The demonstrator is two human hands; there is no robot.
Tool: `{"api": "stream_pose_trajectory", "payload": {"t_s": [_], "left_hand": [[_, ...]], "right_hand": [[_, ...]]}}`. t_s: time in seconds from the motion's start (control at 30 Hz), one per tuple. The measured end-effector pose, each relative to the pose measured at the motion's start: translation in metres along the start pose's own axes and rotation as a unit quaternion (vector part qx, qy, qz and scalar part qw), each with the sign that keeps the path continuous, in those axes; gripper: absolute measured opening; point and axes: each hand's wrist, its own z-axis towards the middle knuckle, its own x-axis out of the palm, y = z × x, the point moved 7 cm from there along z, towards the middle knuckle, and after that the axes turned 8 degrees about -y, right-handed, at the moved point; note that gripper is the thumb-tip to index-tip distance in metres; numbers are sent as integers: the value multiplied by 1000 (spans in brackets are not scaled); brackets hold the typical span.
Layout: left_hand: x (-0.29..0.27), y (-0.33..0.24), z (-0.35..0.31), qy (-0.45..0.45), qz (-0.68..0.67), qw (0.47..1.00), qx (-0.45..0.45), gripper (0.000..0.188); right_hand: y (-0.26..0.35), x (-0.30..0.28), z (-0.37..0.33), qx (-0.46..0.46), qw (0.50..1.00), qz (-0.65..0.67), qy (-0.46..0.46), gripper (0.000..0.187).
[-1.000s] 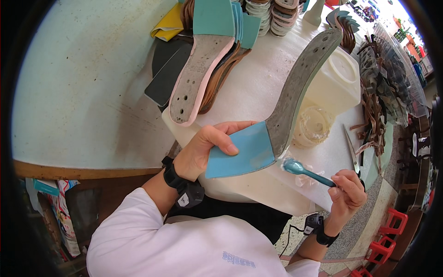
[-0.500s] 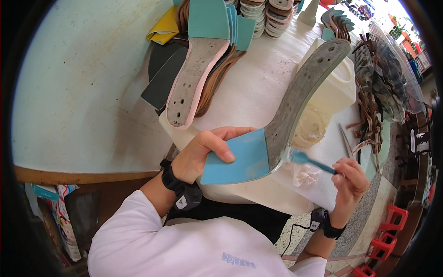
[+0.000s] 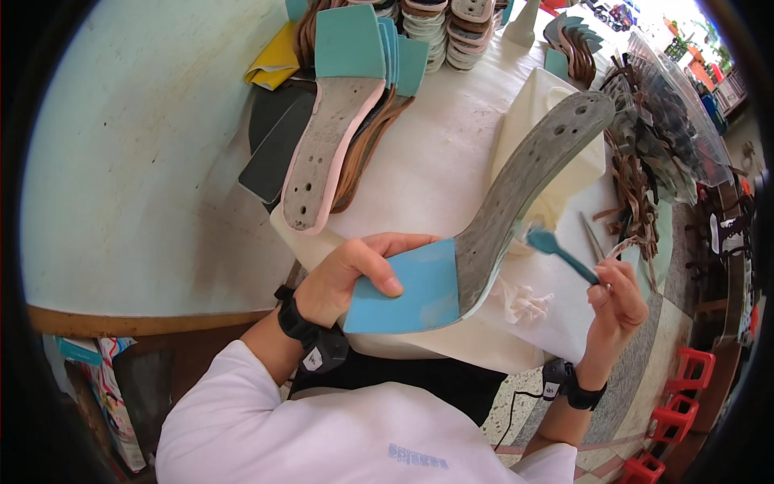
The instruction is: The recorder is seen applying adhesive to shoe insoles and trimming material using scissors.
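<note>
My left hand (image 3: 348,273) grips a long curved insole (image 3: 516,198) by its blue end, thumb on top and fingers beneath. The rest of the insole is grey with several holes, rising away to the right. Between the thumb and fingers of my right hand (image 3: 617,302) is a small teal brush (image 3: 571,256). The brush head is just right of the insole's edge, with a small gap between them. Behind the insole stands a cream plastic jug (image 3: 564,173), partly hidden. A crumpled whitish tissue (image 3: 524,302) lies below the brush.
Pink-edged insoles with teal ends (image 3: 332,153) lie in a pile at the left, beside a dark flat slab (image 3: 278,153) and a yellow cloth (image 3: 272,58). Stacked soles (image 3: 468,36) stand at the back. A pointed metal tool (image 3: 592,235) and brown strips (image 3: 633,189) lie right.
The brush has moved right and slightly up, off the insole's edge. My left hand and the insole have shifted slightly down in the picture; the insole stays in my grip.
</note>
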Motion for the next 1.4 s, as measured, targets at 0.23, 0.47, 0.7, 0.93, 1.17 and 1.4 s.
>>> {"api": "stream_pose_trajectory", "payload": {"t_s": [0.23, 0.47, 0.7, 0.93, 1.17, 1.4], "left_hand": [[0, 2, -1, -6, 0, 1000, -8, 79], [-3, 5, -4, -9, 23, 1000, -18, 78], [0, 5, -3, 20, -4, 999, -39, 76], [0, 5, -4, 21, -16, 999, -35, 75], [-9, 5, -5, 0, 28, 1000, -14, 77], [-2, 4, -6, 32, -24, 999, -34, 79]], "right_hand": [[16, 9, 1, -92, 984, -1, 151, 22], [24, -7, 7, -144, 989, -32, 10, 22], [27, -23, 4, -159, 982, -61, -78, 20], [28, -9, -2, -183, 981, -61, 13, 20], [27, -8, 0, -165, 986, -11, 18, 16], [26, -16, 7, -183, 982, -48, -29, 17]]}}
